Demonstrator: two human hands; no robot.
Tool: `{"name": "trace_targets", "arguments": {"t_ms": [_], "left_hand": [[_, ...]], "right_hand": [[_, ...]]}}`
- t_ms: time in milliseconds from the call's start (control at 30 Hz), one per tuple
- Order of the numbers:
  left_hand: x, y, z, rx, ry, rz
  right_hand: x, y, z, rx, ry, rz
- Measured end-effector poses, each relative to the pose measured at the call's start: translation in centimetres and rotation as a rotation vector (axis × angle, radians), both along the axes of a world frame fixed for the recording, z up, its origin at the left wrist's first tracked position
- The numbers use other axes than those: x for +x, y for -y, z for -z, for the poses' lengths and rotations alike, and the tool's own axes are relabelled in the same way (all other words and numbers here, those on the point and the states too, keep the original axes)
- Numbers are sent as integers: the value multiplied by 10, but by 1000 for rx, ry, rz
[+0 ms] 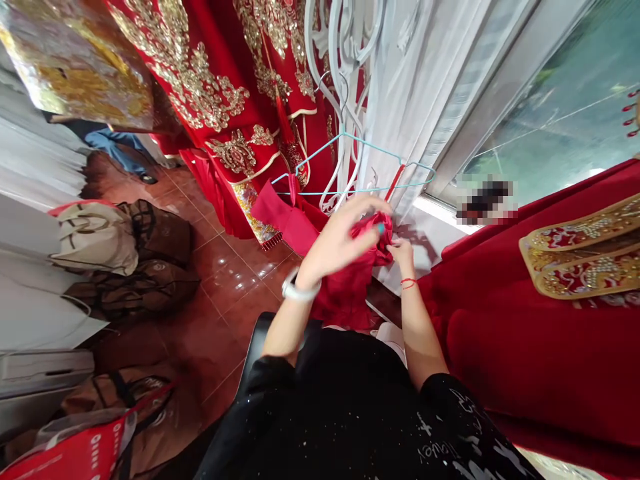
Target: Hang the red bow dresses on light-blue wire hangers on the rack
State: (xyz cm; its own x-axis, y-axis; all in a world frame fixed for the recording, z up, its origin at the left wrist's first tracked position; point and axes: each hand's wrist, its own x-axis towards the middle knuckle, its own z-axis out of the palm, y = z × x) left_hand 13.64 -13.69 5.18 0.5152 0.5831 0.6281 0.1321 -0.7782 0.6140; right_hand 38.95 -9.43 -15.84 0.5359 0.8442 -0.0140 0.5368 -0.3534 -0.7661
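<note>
Along the window wall, a wire hanger (pixel 350 160) hung before a curtain (pixel 400 87), with a gown (pixel 200 87) to its left and a window (pixel 550 100) to its right. Nearer the onlooker lay a cloth (pixel 373 233) between the person's left hand (pixel 335 237) and right hand (pixel 403 257) — a robe (pixel 525 333) just right of them. Farther left — bags (pixel 130 287) on the tile floor (pixel 235 293).

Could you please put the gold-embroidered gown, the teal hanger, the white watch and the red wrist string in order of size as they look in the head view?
1. The gown, largest
2. The teal hanger
3. The white watch
4. The red wrist string, smallest

Nearness to the camera may inflate the last two.
</note>
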Motion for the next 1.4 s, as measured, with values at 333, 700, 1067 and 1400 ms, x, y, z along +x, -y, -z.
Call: {"name": "trace_targets", "arguments": {"t_ms": [333, 700, 1067, 1400], "left_hand": [[92, -118, 57, 26, -533, -265], [109, -122, 71, -146, -321, -273], [90, -126, 70, -205, -317, -94], [84, -113, 67, -150, -357, -103]], "right_hand": [[23, 32, -32, 66, -614, 14], [-8, 67, -59, 466, -999, -203], [15, 54, -65, 641, -908, 95], [16, 15, -106, 960, -408, 83]]}}
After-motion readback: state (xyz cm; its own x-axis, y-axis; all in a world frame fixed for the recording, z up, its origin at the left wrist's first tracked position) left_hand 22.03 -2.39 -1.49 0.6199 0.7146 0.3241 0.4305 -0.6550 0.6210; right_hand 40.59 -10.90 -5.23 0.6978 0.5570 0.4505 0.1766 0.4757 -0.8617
